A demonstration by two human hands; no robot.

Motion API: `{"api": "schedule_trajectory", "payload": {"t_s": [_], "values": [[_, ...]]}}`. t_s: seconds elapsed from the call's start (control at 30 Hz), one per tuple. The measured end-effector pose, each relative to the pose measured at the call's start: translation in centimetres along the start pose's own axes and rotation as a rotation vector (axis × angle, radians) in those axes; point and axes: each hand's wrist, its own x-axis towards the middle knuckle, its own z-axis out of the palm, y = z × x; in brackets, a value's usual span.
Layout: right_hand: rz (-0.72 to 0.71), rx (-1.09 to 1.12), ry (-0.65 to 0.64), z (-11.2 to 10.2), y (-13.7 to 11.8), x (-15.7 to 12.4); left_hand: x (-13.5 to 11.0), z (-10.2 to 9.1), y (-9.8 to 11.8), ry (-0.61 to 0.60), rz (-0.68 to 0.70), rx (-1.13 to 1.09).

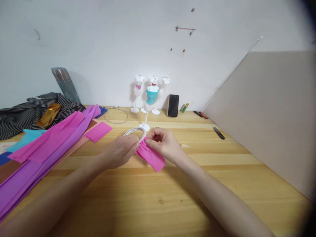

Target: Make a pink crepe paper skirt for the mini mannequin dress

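My left hand (122, 149) is closed around a roll of tape (143, 131), whose white ring shows above the fingers. A piece of bright pink crepe paper (153, 158) hangs from the tape's near side, gathered into pleats at its top. My right hand (163, 143) pinches the upper edge of that paper between thumb and fingers, close to the roll. Just behind the hands stands a small white mannequin (148, 107) with turquoise paper (152, 96) wrapped round its torso. Part of the tape is hidden behind my left hand.
Several more white mannequins (138, 90) stand by the wall, beside a phone (173, 106) and a glue stick (185, 107). Small scissors (218, 133) lie at right. Purple crepe paper (46, 164), a pink stack (99, 131), striped cloth (19, 115) and a bottle (66, 85) occupy the left.
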Motion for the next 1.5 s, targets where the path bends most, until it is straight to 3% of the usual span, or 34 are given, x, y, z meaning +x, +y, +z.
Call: {"api": "schedule_trajectory", "payload": {"t_s": [0.3, 0.47, 1.03, 1.3, 1.4, 1.5], "values": [[-0.187, -0.088, 0.002, 0.1, -0.4, -0.5, 0.0, -0.1, 0.1, 0.004, 0.011, -0.019], [-0.210, -0.111, -0.005, 0.0, -0.4, -0.6, 0.0, -0.1, 0.1, 0.008, 0.010, -0.016], [0.126, 0.165, -0.069, 0.2, 0.5, 0.2, 0.0, 0.0, 0.1, 0.028, 0.050, 0.034], [0.358, 0.607, -0.265, -0.2, 1.8, 1.0, 0.0, 0.2, -0.6, -0.051, 0.196, 0.161], [0.413, 0.790, -0.344, 0.0, 1.6, 1.0, 0.2, -0.1, -0.5, -0.081, 0.159, 0.016], [0.415, 0.902, -0.364, 0.5, 1.5, 0.7, 0.2, -0.8, 0.1, -0.099, 0.034, -0.114]]}}
